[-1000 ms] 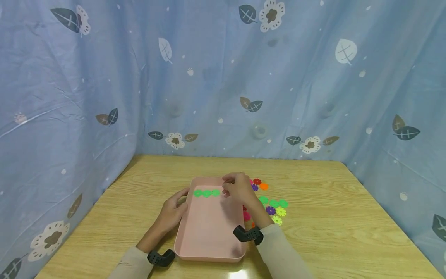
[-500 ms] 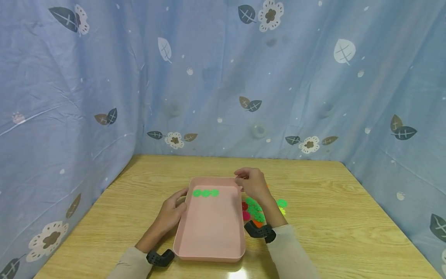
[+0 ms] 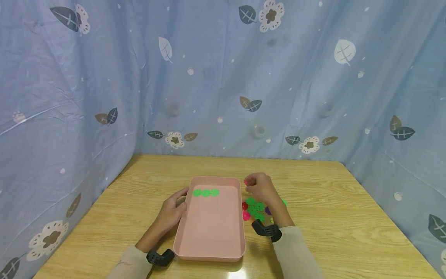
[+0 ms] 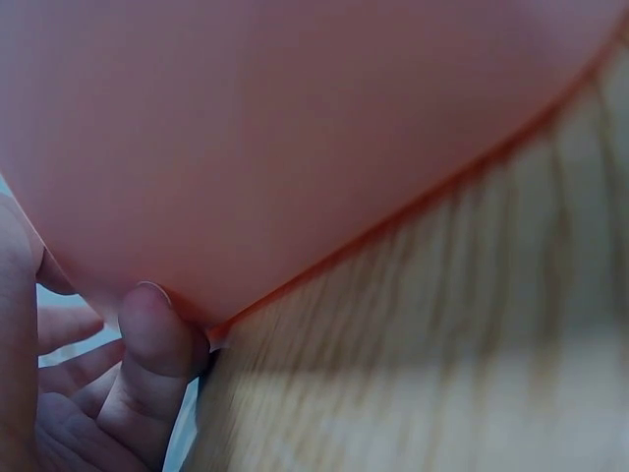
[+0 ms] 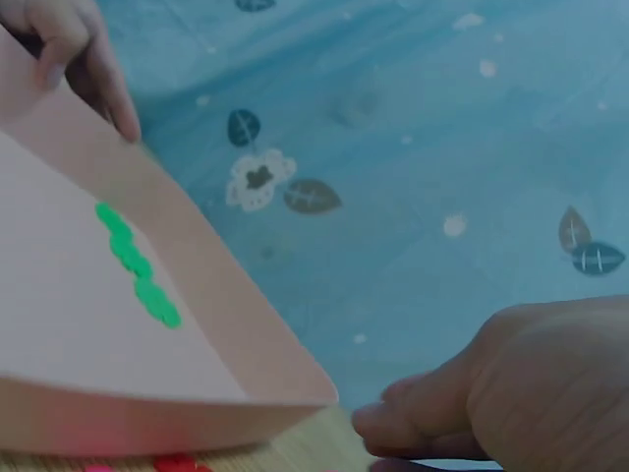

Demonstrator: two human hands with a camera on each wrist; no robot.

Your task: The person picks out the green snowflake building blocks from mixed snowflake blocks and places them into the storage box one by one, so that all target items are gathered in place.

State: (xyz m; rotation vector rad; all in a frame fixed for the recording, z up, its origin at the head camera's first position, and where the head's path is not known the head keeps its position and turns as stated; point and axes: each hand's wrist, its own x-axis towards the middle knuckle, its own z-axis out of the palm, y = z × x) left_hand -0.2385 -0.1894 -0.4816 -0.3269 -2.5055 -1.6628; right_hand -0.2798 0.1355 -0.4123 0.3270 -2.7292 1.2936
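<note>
My left hand [image 3: 171,210] grips the left side of a pink tray [image 3: 214,228], its thumb [image 4: 157,329] against the outer wall. Three green flower-shaped discs [image 3: 206,193] lie in a row at the far end inside the tray. My right hand [image 3: 262,189] is just outside the tray's far right corner, thumb and index finger bent around a small pink flower-shaped disc [image 3: 245,182]. I cannot tell whether they pinch it. In the right wrist view the fingers [image 5: 403,413] point toward the tray's corner.
To the tray's right, partly under my right forearm, lie several loose discs: green [image 3: 259,206], red [image 3: 245,205], pink [image 3: 246,216] and purple [image 3: 268,210]. All stands on a wooden table [image 3: 331,217]. A blue patterned curtain [image 3: 216,77] hangs around it.
My right hand has moved from over the tray's far right part to the right, outside its corner. The left hand and the green row have stayed in place.
</note>
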